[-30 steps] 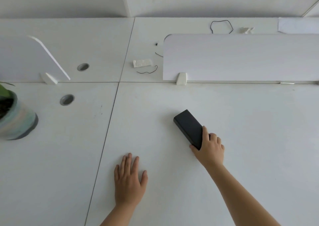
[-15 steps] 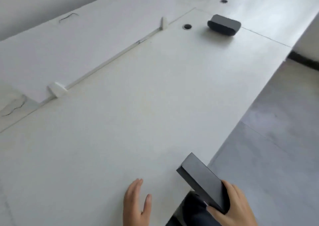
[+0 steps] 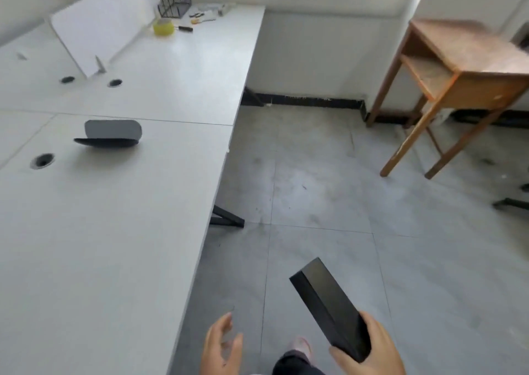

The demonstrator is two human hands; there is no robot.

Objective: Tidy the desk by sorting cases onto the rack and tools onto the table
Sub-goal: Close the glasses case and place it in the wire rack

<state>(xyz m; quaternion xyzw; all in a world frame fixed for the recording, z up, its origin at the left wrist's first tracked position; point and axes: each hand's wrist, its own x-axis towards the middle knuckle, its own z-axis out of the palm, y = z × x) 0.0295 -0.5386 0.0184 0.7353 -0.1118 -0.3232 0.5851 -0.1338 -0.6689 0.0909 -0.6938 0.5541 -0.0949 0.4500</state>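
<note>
My right hand (image 3: 369,346) grips a black rectangular case (image 3: 326,306) by its near end, holding it over the grey floor, off the desk. My left hand (image 3: 221,346) hangs open beside the desk edge with nothing in it. A dark oval case (image 3: 110,135) lies with its lid open on the white desk (image 3: 114,231). Far back on the desk stands a black wire rack (image 3: 174,1), with a yellow tape roll (image 3: 163,27) and small tools (image 3: 197,17) scattered near it.
A white divider panel (image 3: 100,37) stands at the desk's back left. Cable holes (image 3: 43,160) dot the desk. A brown wooden table (image 3: 458,68) stands at the right by the wall. Grey tiled floor (image 3: 343,188) lies between desk and table. My foot (image 3: 300,346) shows below.
My right hand lifted the black case off the desk and carried it out over the floor. The view swung right, bringing the rack, tools and wooden table into sight. My left hand left the desk.
</note>
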